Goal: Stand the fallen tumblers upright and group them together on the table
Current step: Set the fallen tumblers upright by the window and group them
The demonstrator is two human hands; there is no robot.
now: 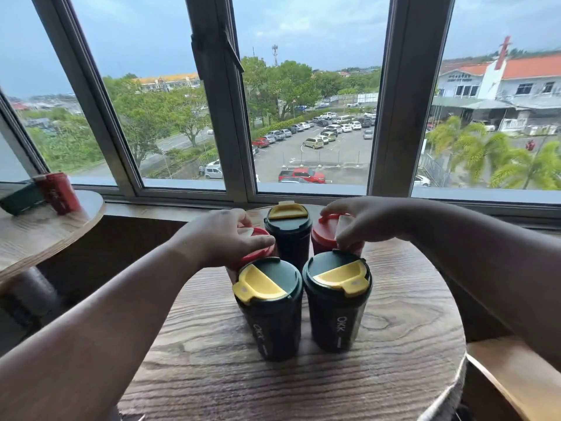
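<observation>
Several tumblers stand upright in a tight cluster on the round wooden table (394, 344). Three are dark green with yellow flip lids: front left (268, 305), front right (338, 302) and one at the back (289, 230). Two red tumblers flank the back one. My left hand (226, 238) grips the lid of the left red tumbler (258, 253), which it mostly hides. My right hand (361, 221) holds the lid of the right red tumbler (323, 235) from above. Both red bodies are largely out of sight behind the green ones.
A second wooden table (36, 232) at the left carries another red tumbler (59, 192) and a dark green box (18, 199). A window sill and window frames run just behind the cluster. A pale wooden chair edge (516, 369) sits at the lower right.
</observation>
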